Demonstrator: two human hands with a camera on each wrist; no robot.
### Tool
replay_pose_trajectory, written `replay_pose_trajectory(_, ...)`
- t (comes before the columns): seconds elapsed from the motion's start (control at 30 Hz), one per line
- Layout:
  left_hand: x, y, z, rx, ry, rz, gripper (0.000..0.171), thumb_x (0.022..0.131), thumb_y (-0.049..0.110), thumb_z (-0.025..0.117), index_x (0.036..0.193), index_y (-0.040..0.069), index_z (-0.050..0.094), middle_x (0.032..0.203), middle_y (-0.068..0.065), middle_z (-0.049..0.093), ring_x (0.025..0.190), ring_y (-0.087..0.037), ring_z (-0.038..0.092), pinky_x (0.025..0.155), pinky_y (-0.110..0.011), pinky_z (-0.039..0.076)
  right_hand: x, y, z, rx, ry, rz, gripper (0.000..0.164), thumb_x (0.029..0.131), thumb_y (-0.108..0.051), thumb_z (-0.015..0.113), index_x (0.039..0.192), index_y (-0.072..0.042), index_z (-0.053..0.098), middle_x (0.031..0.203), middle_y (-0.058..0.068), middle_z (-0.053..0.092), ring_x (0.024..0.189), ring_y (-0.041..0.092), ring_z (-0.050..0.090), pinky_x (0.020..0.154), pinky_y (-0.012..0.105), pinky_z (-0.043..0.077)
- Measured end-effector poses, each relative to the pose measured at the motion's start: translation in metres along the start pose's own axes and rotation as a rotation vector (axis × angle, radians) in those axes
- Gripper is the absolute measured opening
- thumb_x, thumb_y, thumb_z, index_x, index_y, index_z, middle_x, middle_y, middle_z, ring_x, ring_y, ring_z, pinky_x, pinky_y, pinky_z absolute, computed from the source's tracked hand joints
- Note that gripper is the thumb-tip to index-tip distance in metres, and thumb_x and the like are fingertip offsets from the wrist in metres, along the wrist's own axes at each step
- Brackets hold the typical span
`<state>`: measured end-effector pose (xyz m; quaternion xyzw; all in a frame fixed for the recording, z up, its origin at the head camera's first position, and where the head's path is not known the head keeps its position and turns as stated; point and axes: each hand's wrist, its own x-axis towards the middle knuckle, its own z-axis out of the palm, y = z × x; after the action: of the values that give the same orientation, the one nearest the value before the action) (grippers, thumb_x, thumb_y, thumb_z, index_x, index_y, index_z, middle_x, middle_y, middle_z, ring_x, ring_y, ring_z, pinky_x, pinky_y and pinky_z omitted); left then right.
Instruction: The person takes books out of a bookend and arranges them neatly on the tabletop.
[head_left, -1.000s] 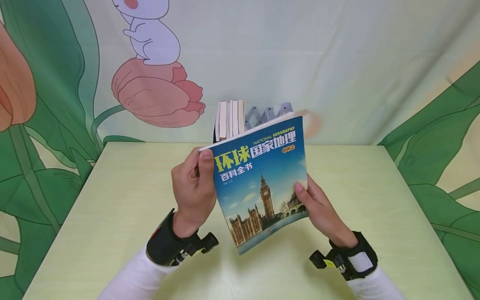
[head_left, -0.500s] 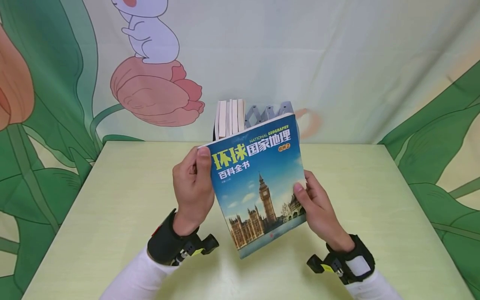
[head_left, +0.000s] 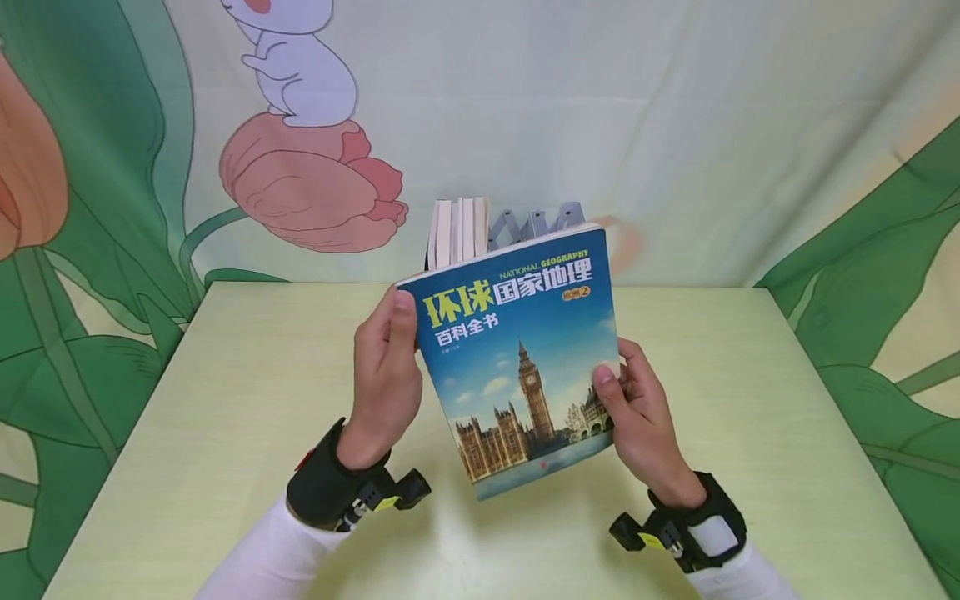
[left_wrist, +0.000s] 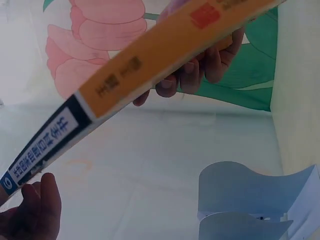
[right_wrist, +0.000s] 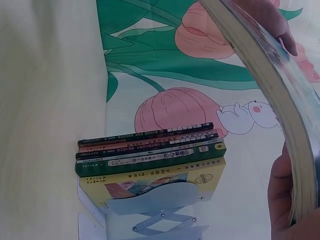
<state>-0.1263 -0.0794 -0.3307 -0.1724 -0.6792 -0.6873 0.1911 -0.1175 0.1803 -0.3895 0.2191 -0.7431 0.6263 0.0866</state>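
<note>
A geography book with a clock tower on its blue cover is held up, tilted, above the table. My left hand grips its upper left edge, thumb on the front cover. Lower on the right edge, my right hand pinches it with the thumb on the cover and fingers curled behind. The left wrist view shows the book's spine, orange with a dark blue title block, and fingertips behind it. In the right wrist view the thick page edge bends slightly.
Behind the held book, several upright books stand at the back of the pale table. A grey-blue bookend with a folding lattice stands to their right, partly hidden. A curtain printed with flowers and a rabbit hangs behind.
The book, still in both hands, has swung slightly: its top right corner dipped left, then came back right. Its lower edge sits a little higher. The right hand has shifted slightly with it.
</note>
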Motion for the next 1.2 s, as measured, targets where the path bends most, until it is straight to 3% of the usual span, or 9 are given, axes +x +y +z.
replay_pose_trajectory(0.27, -0.014, -0.005, -0.001, -0.018, -0.048, -0.009, 0.062, 0.103, 0.049, 0.039, 0.151, 0.009, 0.035, 0.125, -0.023, 0.061, 0.097, -0.007, 0.067, 0.082, -0.024, 0.057, 0.001, -0.001, 0.002, 0.031, 0.04, -0.055, 0.033, 0.105, -0.003, 0.037, 0.135, -0.012, 0.046, 0.073, -0.001, 0.035, 0.065, 0.013, 0.032, 0.064, 0.029, 0.028)
replay_pose_trajectory(0.43, -0.03, -0.015, 0.002, -0.035, -0.1, 0.041, 0.06, 0.105, 0.04, 0.04, 0.155, 0.009, 0.028, 0.121, -0.029, 0.064, 0.102, -0.005, 0.067, 0.091, -0.023, 0.054, 0.002, -0.003, 0.001, 0.036, 0.059, -0.049, 0.029, 0.106, -0.007, 0.037, 0.132, -0.016, 0.047, 0.073, -0.001, 0.03, 0.067, 0.013, 0.031, 0.066, 0.029, 0.027)
replay_pose_trajectory(0.53, -0.041, -0.022, 0.006, -0.02, -0.139, 0.073, 0.054, 0.107, 0.025, 0.039, 0.156, 0.009, 0.023, 0.086, -0.021, 0.065, 0.073, 0.0, 0.057, 0.069, -0.016, 0.046, 0.001, -0.004, 0.0, 0.038, 0.066, -0.043, 0.03, 0.106, -0.007, 0.037, 0.134, -0.011, 0.046, 0.072, -0.001, 0.03, 0.067, 0.013, 0.031, 0.066, 0.028, 0.026)
replay_pose_trajectory(0.63, -0.05, -0.028, 0.008, -0.01, -0.177, 0.05, 0.056, 0.106, 0.013, 0.041, 0.158, 0.013, 0.02, 0.076, -0.013, 0.055, 0.056, -0.007, 0.031, 0.053, -0.03, 0.028, 0.001, -0.005, 0.001, 0.044, 0.088, -0.034, 0.031, 0.106, -0.007, 0.037, 0.136, -0.009, 0.045, 0.074, -0.002, 0.033, 0.068, 0.013, 0.032, 0.067, 0.029, 0.026)
replay_pose_trajectory(0.73, -0.057, -0.031, 0.007, 0.016, -0.184, -0.016, 0.063, 0.103, 0.008, 0.046, 0.158, 0.017, 0.017, 0.1, -0.016, 0.067, 0.056, -0.003, 0.042, 0.052, -0.031, 0.032, 0.0, -0.006, 0.001, 0.052, 0.109, -0.02, 0.031, 0.106, -0.009, 0.037, 0.136, -0.008, 0.045, 0.078, -0.002, 0.037, 0.07, 0.014, 0.033, 0.068, 0.03, 0.027)
replay_pose_trajectory(0.8, -0.058, -0.032, 0.007, 0.02, -0.178, -0.052, 0.065, 0.103, 0.007, 0.048, 0.158, 0.018, 0.016, 0.124, -0.022, 0.064, 0.058, -0.001, 0.049, 0.053, -0.031, 0.035, 0.0, -0.006, 0.002, 0.056, 0.119, -0.005, 0.031, 0.106, -0.01, 0.038, 0.137, -0.008, 0.044, 0.083, -0.003, 0.04, 0.073, 0.014, 0.034, 0.069, 0.03, 0.027)
replay_pose_trajectory(0.87, -0.059, -0.032, 0.007, 0.04, -0.167, -0.06, 0.066, 0.102, 0.005, 0.048, 0.158, 0.017, 0.016, 0.128, -0.023, 0.063, 0.063, -0.003, 0.054, 0.054, -0.03, 0.037, 0.0, -0.006, 0.002, 0.063, 0.12, 0.009, 0.033, 0.106, -0.011, 0.038, 0.138, -0.007, 0.043, 0.089, -0.003, 0.042, 0.076, 0.015, 0.035, 0.07, 0.03, 0.027)
replay_pose_trajectory(1.0, -0.057, -0.032, 0.008, 0.064, -0.156, -0.035, 0.064, 0.102, 0.002, 0.047, 0.157, 0.018, 0.021, 0.127, -0.022, 0.064, 0.055, -0.007, 0.045, 0.05, -0.03, 0.033, -0.001, -0.006, 0.003, 0.068, 0.112, 0.025, 0.036, 0.106, -0.011, 0.037, 0.142, -0.007, 0.041, 0.099, -0.003, 0.046, 0.078, 0.014, 0.036, 0.069, 0.029, 0.029)
replay_pose_trajectory(1.2, -0.054, -0.031, 0.005, 0.105, -0.139, -0.02, 0.062, 0.101, 0.002, 0.049, 0.156, 0.017, 0.026, 0.126, -0.021, 0.066, 0.072, -0.007, 0.063, 0.051, -0.028, 0.038, -0.001, -0.006, 0.001, 0.064, 0.065, -0.002, 0.05, 0.105, -0.006, 0.039, 0.154, -0.013, 0.03, 0.134, -0.004, 0.05, 0.082, 0.01, 0.047, 0.07, 0.023, 0.038)
